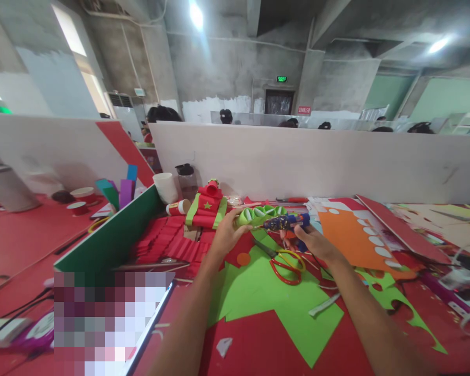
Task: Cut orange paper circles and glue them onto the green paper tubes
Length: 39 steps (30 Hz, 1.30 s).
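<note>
My left hand (pixel 226 233) is closed around the left end of a green paper piece made of joined loops (pixel 258 214), held above the table. My right hand (pixel 307 241) grips a blue patterned glue gun (pixel 285 223), its nozzle pointing left and touching the green loops. Below the hands lie red-handled scissors (pixel 286 267) on a large green paper sheet (pixel 258 297).
A red and green paper figure with a yellow star (pixel 206 208) stands behind stacked red paper strips (pixel 168 241). A white cup (pixel 165 187) and dark jar (pixel 186 180) sit by the white partition (pixel 317 162). Orange cut paper (pixel 344 230) lies right. A green board (pixel 109 235) leans left.
</note>
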Motion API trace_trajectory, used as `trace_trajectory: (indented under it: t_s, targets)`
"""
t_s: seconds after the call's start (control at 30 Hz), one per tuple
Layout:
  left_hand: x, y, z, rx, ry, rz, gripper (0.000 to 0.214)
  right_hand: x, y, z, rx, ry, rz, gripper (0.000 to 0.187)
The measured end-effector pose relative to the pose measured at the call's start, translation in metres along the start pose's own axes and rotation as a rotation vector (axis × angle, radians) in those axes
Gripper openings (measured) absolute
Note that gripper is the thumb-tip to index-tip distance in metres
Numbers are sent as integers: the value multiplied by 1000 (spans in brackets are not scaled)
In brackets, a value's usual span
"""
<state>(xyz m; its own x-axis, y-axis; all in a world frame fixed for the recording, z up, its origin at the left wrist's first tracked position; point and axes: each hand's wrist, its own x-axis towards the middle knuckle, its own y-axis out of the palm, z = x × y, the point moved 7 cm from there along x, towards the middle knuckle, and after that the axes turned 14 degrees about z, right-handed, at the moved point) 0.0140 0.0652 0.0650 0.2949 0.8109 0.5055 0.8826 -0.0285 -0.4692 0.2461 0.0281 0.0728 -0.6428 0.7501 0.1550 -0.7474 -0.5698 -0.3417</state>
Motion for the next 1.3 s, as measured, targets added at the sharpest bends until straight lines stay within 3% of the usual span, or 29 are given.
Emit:
trace_trajectory:
  t_s: [0.1,0.33,0.53,0.73,0.87,1.03,1.3]
  targets:
    - [0,-2,1,-35,-27,-27,46,-4,1,-9,66,-72,180,66]
    - [1,-5,11,-69,-79,-85,48,-23,-17,-16,137,-25,306,46]
    - [2,-8,19,-51,-105,-121,48,-33,-42,-26,43,78,194,56]
    - [2,-12,21,-67,-119,-163,43,-44,-73,-56,152,218,-3,39]
    - [1,-13,19,-55,-136,-171,43,-41,-92,-76,-77,371,-168,31]
    - [1,-10,20,-82,-128,-145,44,-30,-102,-96,-491,535,-194,18]
    - [2,-3,21,-141,-125,-82,47,-25,-111,-101,-813,673,-242,29]
